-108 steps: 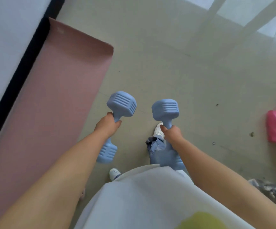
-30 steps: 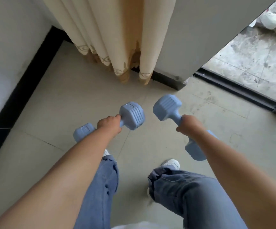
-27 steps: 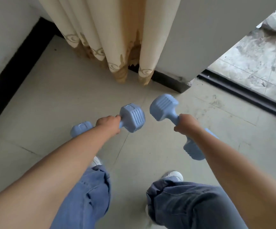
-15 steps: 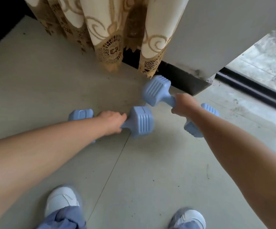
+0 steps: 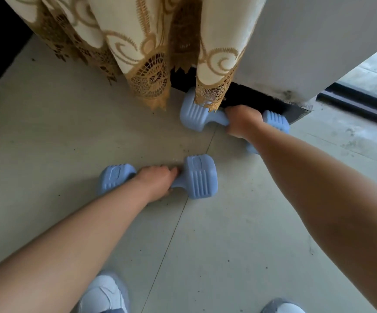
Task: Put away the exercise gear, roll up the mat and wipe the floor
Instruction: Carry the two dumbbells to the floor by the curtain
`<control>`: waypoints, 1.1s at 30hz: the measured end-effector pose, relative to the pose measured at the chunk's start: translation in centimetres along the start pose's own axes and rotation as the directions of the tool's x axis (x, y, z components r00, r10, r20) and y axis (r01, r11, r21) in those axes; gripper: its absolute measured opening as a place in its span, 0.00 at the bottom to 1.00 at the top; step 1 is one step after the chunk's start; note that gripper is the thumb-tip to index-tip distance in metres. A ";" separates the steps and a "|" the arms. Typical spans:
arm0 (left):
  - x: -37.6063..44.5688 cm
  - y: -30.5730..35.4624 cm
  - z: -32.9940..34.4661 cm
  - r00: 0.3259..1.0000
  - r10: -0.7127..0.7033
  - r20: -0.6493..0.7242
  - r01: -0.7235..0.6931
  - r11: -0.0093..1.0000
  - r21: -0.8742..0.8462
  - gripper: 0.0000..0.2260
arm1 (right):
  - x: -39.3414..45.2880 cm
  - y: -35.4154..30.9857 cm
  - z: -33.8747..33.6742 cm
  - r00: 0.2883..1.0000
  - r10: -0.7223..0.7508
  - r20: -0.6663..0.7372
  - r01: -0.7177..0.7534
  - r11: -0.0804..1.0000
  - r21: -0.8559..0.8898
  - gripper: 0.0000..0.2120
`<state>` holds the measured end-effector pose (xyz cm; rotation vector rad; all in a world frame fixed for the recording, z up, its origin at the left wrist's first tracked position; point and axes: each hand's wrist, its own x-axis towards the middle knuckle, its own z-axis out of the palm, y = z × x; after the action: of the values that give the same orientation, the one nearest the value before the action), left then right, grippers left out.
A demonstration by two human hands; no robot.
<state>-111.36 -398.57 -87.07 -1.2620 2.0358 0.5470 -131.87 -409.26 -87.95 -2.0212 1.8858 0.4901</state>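
Two blue dumbbells set down on a tiled floor by a curtain.

Your left hand [image 5: 158,180] is wrapped around the handle of the left dumbbell [image 5: 200,176], lying on the floor [image 5: 47,132]. Farther right, your right hand [image 5: 242,123] clasps the right dumbbell [image 5: 193,114] against the dark skirting, its end under the curtain [image 5: 151,64] hem. Letting go unevenly could let either roll or snag lace. No containers are visible.

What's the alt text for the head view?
A person's left hand and right hand each grip a pale blue ribbed plastic dumbbell, the left dumbbell and right dumbbell low at the beige tiled floor beside a cream-and-gold lace curtain.
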 end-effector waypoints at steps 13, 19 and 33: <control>0.5 -0.3 -0.1 0.993 -0.079 -0.086 0.082 0.996 0.034 0.17 | -1.3 1.4 -1.5 0.988 -0.113 -0.102 0.106 0.991 -0.077 0.20; 0.7 0.8 -1.7 0.995 -0.003 -0.102 0.008 0.999 0.048 0.14 | -7.0 6.3 0.4 0.971 0.021 -0.239 0.011 0.991 0.135 0.22; 5.3 6.3 -6.5 0.956 0.261 -0.131 -0.222 0.941 0.254 0.14 | -14.2 8.4 3.1 0.987 0.157 -0.021 -0.149 0.964 0.220 0.21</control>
<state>-120.69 -403.29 -86.40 -0.9468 2.3339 0.3043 -141.21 -395.79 -84.15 -1.7656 2.0311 0.2690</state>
